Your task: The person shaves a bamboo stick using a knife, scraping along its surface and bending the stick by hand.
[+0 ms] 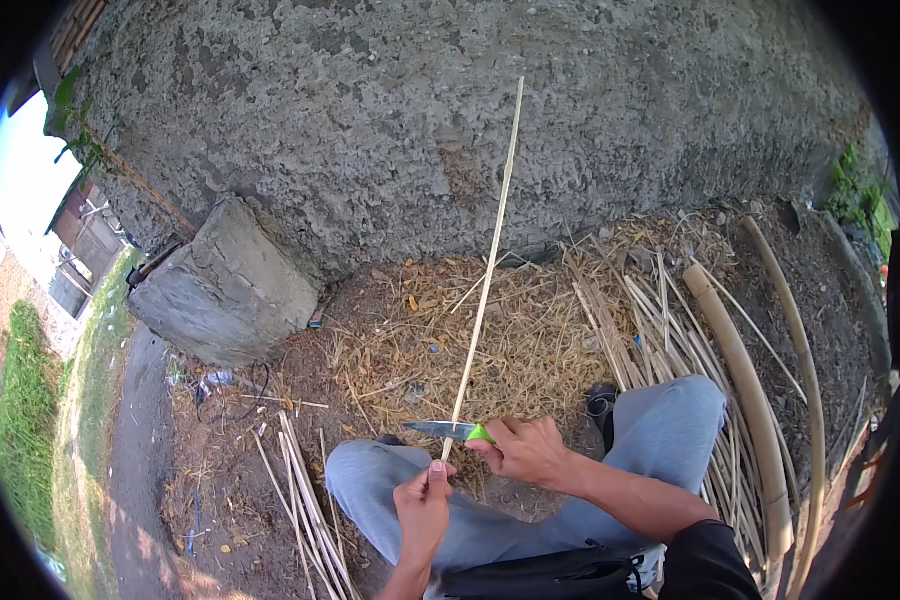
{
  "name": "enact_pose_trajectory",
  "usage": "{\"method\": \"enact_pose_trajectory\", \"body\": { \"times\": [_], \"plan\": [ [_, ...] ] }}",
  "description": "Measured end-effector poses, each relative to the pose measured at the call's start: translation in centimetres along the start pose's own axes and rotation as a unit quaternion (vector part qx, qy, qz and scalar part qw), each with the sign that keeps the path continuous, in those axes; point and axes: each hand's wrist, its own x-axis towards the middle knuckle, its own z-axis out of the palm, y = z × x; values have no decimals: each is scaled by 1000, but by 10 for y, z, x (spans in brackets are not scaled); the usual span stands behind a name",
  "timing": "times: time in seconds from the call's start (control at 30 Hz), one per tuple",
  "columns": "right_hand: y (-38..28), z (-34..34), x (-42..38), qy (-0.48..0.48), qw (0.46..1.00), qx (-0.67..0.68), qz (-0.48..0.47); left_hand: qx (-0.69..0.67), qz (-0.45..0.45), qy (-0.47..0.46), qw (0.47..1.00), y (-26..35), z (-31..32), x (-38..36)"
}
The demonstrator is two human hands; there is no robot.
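A long, thin bamboo strip (486, 280) rises from my lap and leans away toward the wall. My left hand (425, 505) pinches its lower end between thumb and fingers. In my right hand (525, 450) is a knife (448, 429) with a bright green handle, its blade pointing left. The blade crosses the strip just above my left hand and appears to touch it. Both hands are closed, over my bent legs in light grey-blue trousers.
A rough concrete wall (400, 130) stands ahead, with a concrete block (232, 285) at its left. Shavings (440, 350) cover the ground. Split strips (305, 510) lie at left; more strips (670, 350) and thick bamboo poles (745, 400) lie at right.
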Motion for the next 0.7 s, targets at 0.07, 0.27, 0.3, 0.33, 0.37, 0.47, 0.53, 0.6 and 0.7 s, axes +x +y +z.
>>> {"method": "enact_pose_trajectory", "body": {
  "times": [0.07, 0.27, 0.3, 0.33, 0.37, 0.47, 0.53, 0.6, 0.7],
  "plan": [
    [0, 0, 0, 3, 1000, 3, -4, 3, -3, 1, 1000, 2, -1, -3],
    [17, -12, 9, -2, 998, 1, 57, 27, -8, -9, 1000, -16, -8, -18],
    [17, -12, 10, 15, 999, -7, 44, 48, 5, -9, 999, -15, -9, -18],
    [16, -12, 10, 30, 999, -14, 30, 46, 5, -10, 999, -13, -9, -20],
    [16, -12, 10, 29, 999, -15, 30, 41, -8, -9, 999, -9, -9, -23],
    [15, -9, 11, 38, 999, -19, 22, 47, -13, 0, 999, -8, -10, -29],
    [15, -6, 8, 35, 999, -19, 19, 59, -4, 5, 998, -10, -11, -31],
    [13, -3, 7, 29, 999, -15, 28, 51, -3, 12, 999, -12, -10, -35],
    [10, -5, 8, -7, 999, 4, 44, 59, -25, 19, 998, -17, -12, -34]
  ]
}}
